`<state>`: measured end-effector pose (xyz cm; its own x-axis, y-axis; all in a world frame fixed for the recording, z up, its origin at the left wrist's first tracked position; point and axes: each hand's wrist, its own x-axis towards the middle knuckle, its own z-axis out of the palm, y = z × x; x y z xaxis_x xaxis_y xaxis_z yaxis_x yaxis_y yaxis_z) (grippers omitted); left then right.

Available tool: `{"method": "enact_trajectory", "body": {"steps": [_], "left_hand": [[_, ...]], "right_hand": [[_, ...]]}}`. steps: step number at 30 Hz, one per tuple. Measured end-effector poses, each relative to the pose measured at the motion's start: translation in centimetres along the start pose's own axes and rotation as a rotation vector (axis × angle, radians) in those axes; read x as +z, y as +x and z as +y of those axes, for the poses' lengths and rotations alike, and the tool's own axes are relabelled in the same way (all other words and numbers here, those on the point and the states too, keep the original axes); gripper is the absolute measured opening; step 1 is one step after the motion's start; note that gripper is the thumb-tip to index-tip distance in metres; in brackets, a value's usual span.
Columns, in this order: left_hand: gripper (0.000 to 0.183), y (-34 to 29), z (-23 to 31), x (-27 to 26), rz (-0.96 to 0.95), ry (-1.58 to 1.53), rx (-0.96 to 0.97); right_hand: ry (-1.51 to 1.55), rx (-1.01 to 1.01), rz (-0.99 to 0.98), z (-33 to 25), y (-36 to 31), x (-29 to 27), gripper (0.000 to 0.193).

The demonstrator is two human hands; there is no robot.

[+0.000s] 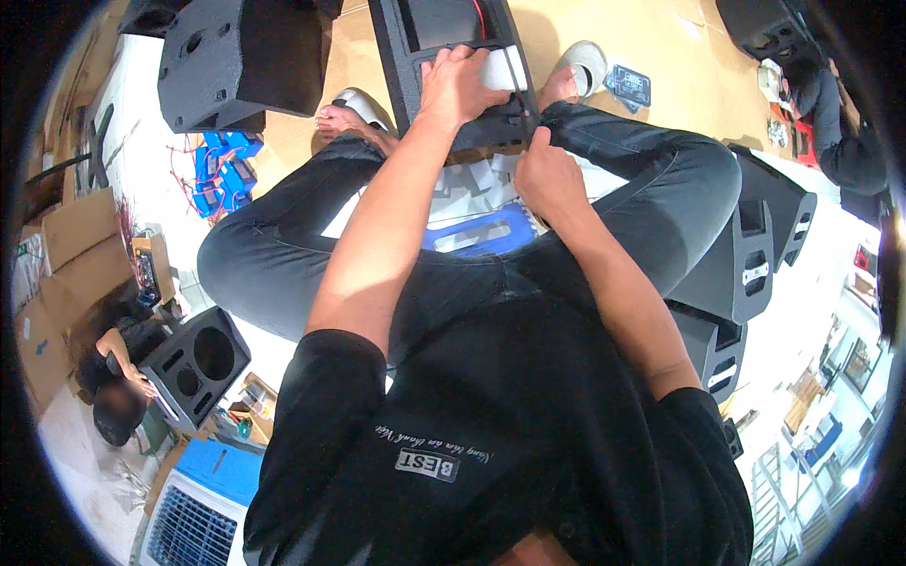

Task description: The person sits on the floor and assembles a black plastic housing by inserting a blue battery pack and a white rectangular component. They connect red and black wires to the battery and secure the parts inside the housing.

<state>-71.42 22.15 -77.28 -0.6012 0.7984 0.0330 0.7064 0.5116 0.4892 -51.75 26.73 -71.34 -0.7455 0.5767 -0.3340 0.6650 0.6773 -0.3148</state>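
Note:
Between my feet lies a long black speaker cabinet (439,132) with its open side toward me and a thin red wire in its far part. My left hand (458,83) is bent over the cabinet, with a white block of padding (503,70) between index finger and thumb. A black strip crosses that padding. My right hand (549,179) is closed just off the cabinet's near right corner, thumb pointing up at it. What its fingers hold, if anything, is hidden. Below the hands are white pieces (481,177) and a blue plastic frame (481,233).
Large black speaker cabinets stand at far left (241,61) and along my right (746,250). Blue wired parts (224,174) lie by my left knee. At lower left, a person handles a speaker (196,368) beside an air cooler (193,519). Another person sits far right.

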Motion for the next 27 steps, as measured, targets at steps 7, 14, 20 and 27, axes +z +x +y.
{"method": "enact_trajectory", "body": {"steps": [7, 14, 20, 27], "left_hand": [[0.077, -0.3, 0.1, -0.4, -0.018, 0.0, -0.016], [0.076, -0.1, 0.0, 0.0, 0.014, 0.021, 0.003], [0.078, 0.1, -0.1, -0.1, -0.038, 0.038, 0.001], [0.072, 0.6, -0.2, -1.4, -0.111, 0.077, 0.042]], "right_hand": [[0.381, 0.109, 0.053, 1.3, 1.1, 0.9, 0.05], [0.501, 0.067, 0.177, 0.9, 1.4, 1.1, 0.041], [0.274, 0.08, 0.111, 0.1, 1.8, 1.6, 0.038], [0.225, 0.053, 0.115, 0.1, 1.7, 1.4, 0.032]]}}
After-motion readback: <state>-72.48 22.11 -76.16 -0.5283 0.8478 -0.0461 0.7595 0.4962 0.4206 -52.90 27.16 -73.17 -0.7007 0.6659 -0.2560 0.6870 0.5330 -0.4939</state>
